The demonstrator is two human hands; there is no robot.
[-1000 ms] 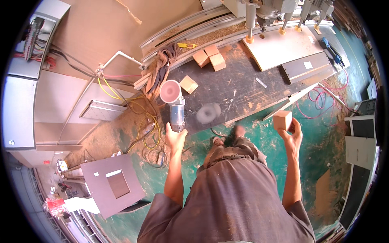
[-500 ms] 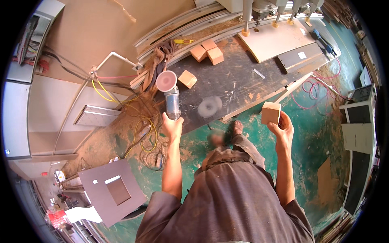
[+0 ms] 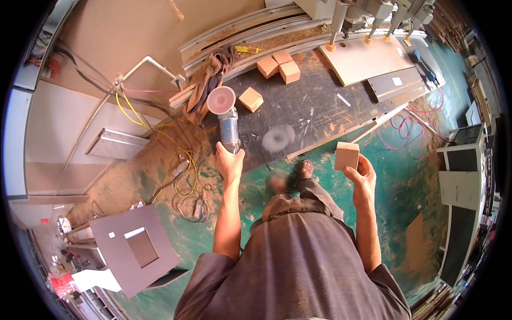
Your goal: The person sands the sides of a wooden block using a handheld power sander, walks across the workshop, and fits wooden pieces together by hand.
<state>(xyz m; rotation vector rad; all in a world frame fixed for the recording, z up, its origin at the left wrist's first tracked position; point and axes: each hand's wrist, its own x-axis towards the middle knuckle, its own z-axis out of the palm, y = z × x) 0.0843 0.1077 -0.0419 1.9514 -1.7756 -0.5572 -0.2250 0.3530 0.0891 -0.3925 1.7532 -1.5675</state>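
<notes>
Clasping the angle grinder (image 3: 229, 130), the left hand (image 3: 230, 162) in the head view wraps its rear end, the disc (image 3: 221, 100) facing up close by the crumpled cloth (image 3: 214, 72) and a loose wooden block (image 3: 250, 100) on the worktop (image 3: 314, 101); a spinning disc could snag that fabric. The right hand (image 3: 364, 177) pinches the held wooden block (image 3: 347, 158) along one side, above the green floor (image 3: 394, 186), so a slackening thumb might drop it toward the foot (image 3: 306, 169).

No legible lettering or numbers.
</notes>
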